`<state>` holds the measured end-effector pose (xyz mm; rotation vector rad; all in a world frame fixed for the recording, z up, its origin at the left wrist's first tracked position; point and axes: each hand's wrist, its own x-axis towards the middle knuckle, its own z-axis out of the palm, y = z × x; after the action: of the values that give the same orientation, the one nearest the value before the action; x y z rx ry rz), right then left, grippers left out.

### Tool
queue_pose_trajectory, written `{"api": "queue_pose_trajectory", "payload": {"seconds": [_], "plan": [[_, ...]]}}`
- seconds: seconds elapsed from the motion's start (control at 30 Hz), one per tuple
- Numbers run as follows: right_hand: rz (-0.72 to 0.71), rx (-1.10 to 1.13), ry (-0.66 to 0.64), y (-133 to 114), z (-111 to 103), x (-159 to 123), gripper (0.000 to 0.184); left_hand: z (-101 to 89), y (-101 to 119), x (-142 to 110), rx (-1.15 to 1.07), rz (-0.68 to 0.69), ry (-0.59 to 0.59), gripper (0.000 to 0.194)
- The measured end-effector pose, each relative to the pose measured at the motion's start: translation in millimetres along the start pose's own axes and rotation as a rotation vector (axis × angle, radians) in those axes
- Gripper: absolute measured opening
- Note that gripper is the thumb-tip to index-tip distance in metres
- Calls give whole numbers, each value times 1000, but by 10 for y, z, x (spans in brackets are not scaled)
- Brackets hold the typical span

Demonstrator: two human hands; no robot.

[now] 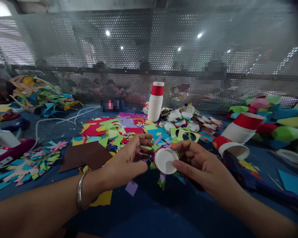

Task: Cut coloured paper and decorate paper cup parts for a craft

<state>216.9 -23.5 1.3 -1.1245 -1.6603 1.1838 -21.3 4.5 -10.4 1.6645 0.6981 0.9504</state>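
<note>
My right hand (201,165) pinches a round white disc with a red rim, a cut paper-cup bottom (166,160), with small coloured paper bits stuck around its edge. My left hand (131,158), a metal bangle on its wrist, has its fingers curled against the disc's left edge, pinching a small purple paper piece there. Both hands hover just above a blue table (149,211) strewn with cut coloured paper.
A tall stack of red-and-white paper cups (156,100) stands at the back centre, with several cut cup bottoms (186,120) beside it. More cups (238,134) lie tipped at right. Brown paper (88,155) and paper flowers (37,160) lie left. A perforated screen (149,56) closes the back.
</note>
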Motion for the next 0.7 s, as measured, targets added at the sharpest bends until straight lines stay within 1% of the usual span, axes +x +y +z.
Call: {"api": "queue_pose_trajectory", "payload": {"seconds": [0.03,0.07,0.1,0.13,0.2,0.37,0.5,0.6,0.7], "plan": [[-14,-20,7,-8,1,-2,35,1,-5,17,-132,-113,-35,62],[-29,-39,10,-14,3,-4,34,7,-6,29,-223,-190,-67,54],[-43,-56,12,-17,5,-5,34,18,-5,37,-274,-239,-94,46],[-54,-72,11,-17,6,-5,33,33,-3,40,-298,-258,-108,40],[-73,-99,5,-9,6,-4,33,63,0,37,-289,-266,-124,35],[-73,-110,-23,20,0,5,35,55,-29,39,-178,-259,-84,26],[-32,-93,-29,12,-8,1,37,10,-47,53,-135,-204,-88,24],[-4,-79,-9,3,-9,2,36,8,-44,50,-126,-193,-86,23],[-8,-53,-10,3,1,19,36,20,-54,43,-135,-182,-91,25]]}}
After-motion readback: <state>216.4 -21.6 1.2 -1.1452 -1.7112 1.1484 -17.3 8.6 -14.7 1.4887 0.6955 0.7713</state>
